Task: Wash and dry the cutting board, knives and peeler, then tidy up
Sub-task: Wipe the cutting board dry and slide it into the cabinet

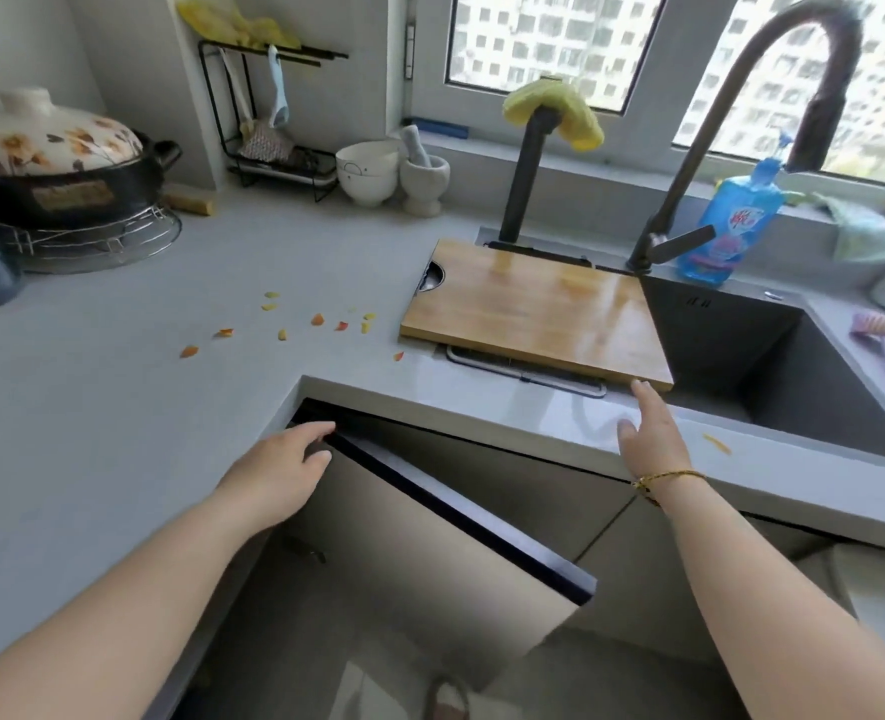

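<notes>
A wooden cutting board (534,309) lies flat across the left end of the dark sink (731,350), over a metal rack. My right hand (648,433) reaches forward with straight fingers, its fingertips just short of the board's near right corner. My left hand (284,459) rests its fingers on the top edge of an open cabinet door (430,522) below the counter. No knife or peeler shows.
Small orange and yellow peel scraps (279,324) lie scattered on the grey counter. A blue dish soap bottle (731,226) stands by the tall faucet (741,122). A yellow cloth (554,109) hangs on a post. A clay pot (56,158), bowls (367,171) and a mortar (422,181) sit at the back.
</notes>
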Demonstrator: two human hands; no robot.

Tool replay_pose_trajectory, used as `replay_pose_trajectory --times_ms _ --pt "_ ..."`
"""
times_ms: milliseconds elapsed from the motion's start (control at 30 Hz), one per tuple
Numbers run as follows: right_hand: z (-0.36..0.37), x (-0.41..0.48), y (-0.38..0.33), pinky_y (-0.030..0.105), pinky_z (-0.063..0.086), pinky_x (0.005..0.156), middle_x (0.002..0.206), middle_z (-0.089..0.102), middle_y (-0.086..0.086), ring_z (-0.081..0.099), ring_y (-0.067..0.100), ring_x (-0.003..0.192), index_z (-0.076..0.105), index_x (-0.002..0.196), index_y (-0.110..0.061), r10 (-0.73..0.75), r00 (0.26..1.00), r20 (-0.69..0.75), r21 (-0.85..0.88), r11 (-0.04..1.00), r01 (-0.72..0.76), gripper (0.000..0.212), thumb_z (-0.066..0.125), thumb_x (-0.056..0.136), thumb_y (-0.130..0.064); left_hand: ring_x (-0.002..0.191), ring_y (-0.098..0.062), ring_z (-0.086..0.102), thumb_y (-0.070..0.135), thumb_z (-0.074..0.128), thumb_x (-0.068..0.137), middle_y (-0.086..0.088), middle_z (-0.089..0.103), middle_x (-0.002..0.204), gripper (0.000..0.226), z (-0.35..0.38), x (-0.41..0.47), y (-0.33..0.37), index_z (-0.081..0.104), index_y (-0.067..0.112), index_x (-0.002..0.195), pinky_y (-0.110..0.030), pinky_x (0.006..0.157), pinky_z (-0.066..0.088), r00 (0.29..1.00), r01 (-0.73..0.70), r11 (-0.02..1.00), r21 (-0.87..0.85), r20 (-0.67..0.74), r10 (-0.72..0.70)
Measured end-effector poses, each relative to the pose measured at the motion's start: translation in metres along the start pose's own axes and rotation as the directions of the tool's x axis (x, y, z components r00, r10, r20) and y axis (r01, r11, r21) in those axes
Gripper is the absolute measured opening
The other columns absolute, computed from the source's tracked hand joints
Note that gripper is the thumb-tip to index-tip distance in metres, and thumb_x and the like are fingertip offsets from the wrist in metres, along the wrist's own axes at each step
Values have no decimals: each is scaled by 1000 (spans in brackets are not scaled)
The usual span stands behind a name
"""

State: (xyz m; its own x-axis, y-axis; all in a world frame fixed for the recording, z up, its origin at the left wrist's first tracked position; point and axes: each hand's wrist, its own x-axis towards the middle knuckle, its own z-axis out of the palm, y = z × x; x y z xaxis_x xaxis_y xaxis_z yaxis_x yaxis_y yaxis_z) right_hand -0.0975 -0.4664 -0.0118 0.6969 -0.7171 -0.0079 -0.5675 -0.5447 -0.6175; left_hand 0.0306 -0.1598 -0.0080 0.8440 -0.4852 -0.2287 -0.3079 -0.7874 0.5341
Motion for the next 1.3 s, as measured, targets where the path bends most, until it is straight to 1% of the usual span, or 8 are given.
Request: replay_pose_trajectory --times_ms 233,400,500,567,933,1033,1100,1300 --pt "-38 126 26 43 25 112 144 36 18 33 30 134 38 138 -4 219 976 0 205 955 -215 45 45 95 -15 140 -22 23 19 33 100 -6 25 153 45 2 140 89 27 13 145 -31 111 21 999 27 997 -68 -32 -29" --pt "-46 195 49 40 31 110 145 36 14 38 30 131 27 143 -5 410 900 148 313 844 -436 56 46 95 -27 142 -20 16 22 36 99 -6 16 155 51 10 223 122 20 12 147 -31 111 20 996 75 989 -126 -40 -81" --pt "-44 219 50 40 44 93 120 55 21 54 35 112 49 121 -3 489 841 231 414 733 -540 36 42 97 -28 143 -21 14 22 38 99 -7 16 155 52 12 255 123 20 10 147 -32 114 14 993 110 981 -159 -34 -116" --pt "-40 234 52 35 44 82 97 58 15 57 29 93 52 110 -8 499 834 236 417 723 -551 27 42 97 -29 142 -22 17 21 38 99 -8 20 154 52 12 275 126 22 9 146 -31 113 15 991 119 979 -168 -43 -128" --pt "-37 244 42 26 40 66 115 57 13 50 22 88 50 130 -9 475 864 167 402 767 -500 40 48 94 -27 134 -27 33 18 34 99 -12 36 146 44 5 339 132 34 6 141 -31 108 25 971 213 917 -336 -34 -238" --pt "-41 237 40 36 40 83 102 54 6 51 25 94 50 130 -13 487 860 150 412 760 -502 40 48 94 -30 106 -33 53 16 35 98 -20 59 110 29 3 349 131 60 3 106 -34 90 40 972 215 889 -405 1 -235" --pt "-43 229 36 37 40 84 101 54 8 51 25 94 49 130 -11 494 859 136 440 746 -499 40 48 94 -29 72 -26 49 12 35 97 -10 49 71 34 0 354 129 48 12 66 -29 66 36 968 223 843 -489 10 -250" --pt "-42 198 19 32 42 69 80 53 -1 50 15 71 45 132 -7 514 855 66 613 655 -441 40 45 95 -21 72 -24 52 15 38 97 -12 56 82 28 -11 362 123 54 11 74 -28 67 41 958 285 712 -641 182 -220"
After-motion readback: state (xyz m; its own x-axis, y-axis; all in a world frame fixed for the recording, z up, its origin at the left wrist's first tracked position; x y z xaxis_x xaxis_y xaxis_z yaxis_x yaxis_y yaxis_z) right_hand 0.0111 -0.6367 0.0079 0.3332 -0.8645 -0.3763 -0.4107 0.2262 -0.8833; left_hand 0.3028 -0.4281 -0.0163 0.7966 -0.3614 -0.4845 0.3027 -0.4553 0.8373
